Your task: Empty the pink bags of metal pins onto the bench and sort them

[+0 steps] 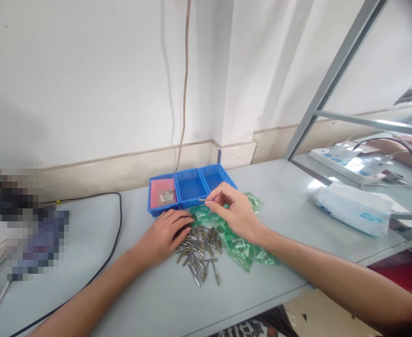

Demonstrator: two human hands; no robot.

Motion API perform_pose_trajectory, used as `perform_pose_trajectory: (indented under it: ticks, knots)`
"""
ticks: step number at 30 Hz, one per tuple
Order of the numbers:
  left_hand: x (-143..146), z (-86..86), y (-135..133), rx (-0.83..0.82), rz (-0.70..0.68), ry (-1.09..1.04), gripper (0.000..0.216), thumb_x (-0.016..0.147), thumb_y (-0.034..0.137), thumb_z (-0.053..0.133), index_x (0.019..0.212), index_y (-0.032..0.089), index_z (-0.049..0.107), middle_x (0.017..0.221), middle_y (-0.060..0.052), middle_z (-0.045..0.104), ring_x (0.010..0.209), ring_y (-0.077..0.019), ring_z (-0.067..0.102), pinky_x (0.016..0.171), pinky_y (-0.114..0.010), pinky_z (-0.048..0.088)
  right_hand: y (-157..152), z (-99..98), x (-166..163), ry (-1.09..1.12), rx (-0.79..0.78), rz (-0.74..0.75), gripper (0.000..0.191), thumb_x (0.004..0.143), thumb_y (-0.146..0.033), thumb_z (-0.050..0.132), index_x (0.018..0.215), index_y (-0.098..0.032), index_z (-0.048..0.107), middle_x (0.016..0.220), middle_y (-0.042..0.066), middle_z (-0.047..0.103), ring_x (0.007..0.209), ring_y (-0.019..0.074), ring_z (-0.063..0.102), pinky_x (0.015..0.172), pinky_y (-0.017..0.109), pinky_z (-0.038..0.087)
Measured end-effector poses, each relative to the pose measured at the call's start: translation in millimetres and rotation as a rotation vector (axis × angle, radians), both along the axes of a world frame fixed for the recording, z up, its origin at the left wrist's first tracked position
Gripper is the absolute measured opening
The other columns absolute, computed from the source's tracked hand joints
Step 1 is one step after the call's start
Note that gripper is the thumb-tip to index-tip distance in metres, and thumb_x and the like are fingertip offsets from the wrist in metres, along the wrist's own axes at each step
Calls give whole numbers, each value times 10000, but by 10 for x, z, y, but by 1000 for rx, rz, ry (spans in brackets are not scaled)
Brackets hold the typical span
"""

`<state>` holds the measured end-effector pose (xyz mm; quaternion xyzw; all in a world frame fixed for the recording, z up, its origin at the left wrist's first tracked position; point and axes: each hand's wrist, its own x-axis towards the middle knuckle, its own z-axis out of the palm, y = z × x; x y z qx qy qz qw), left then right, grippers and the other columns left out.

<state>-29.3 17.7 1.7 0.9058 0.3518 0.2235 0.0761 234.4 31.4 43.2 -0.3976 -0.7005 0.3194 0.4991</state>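
A pile of small metal pins (pixel 200 245), silver with brass-coloured parts, lies loose on the grey table. My left hand (pixel 165 234) rests at the pile's left edge, its fingers curved and thumb apart, touching the pins; nothing is visibly gripped. Above the pile, my right hand (pixel 237 210) pinches one thin metal pin (pixel 202 200) between thumb and fingertips, pointing left. This pin is near the front wall of the blue three-compartment tray (pixel 193 204). Green plastic bags (pixel 239 248) with small metal parts lie beneath and beside my right hand, partly hidden by it.
The tray's left compartment contains a pink sheet (pixel 158 187) and a small clear bag of parts (pixel 166 196). A black cable (pixel 119 224) runs along the left. On the right are a white-blue soft pack (pixel 353 208), a power strip (pixel 342 166) and a metal frame post (pixel 318 107).
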Motion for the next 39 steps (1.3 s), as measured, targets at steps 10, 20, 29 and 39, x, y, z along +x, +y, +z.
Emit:
perform_pose_trajectory:
  ticks: [10, 20, 29, 39]
  knots:
    - [0, -2, 1, -4, 2, 8, 296, 1119, 317, 506, 1355, 248, 673, 1365, -94, 701, 1240, -258, 646, 1094, -471, 526, 5, -4, -6, 27, -33, 32, 97, 998, -340, 714, 969, -253, 682, 900, 16, 633, 807, 194, 596, 742, 339, 483]
    - [-9, -8, 6, -4, -2, 0, 292, 1115, 301, 516, 1358, 259, 672, 1363, -87, 704, 1245, -258, 646, 1086, -457, 525, -9, 18, -13, 37, -65, 45, 134, 1023, -388, 679, 998, -256, 664, 923, 26, 649, 823, 204, 607, 732, 341, 494]
    - [-7, -4, 3, -15, 3, 8, 289, 1118, 310, 511, 1350, 248, 671, 1369, -87, 696, 1237, -252, 641, 1092, -462, 521, -15, 37, -12, 93, -95, 76, 132, 1050, -379, 632, 991, -262, 615, 868, -4, 594, 690, 166, 562, 667, 317, 488]
    - [-9, -9, 3, -18, 3, 18, 290, 1121, 309, 510, 1354, 243, 668, 1377, -92, 691, 1249, -254, 635, 1101, -463, 513, -6, 40, -11, 104, -97, 79, 115, 1050, -345, 626, 983, -251, 619, 865, -11, 590, 683, 153, 558, 668, 304, 490]
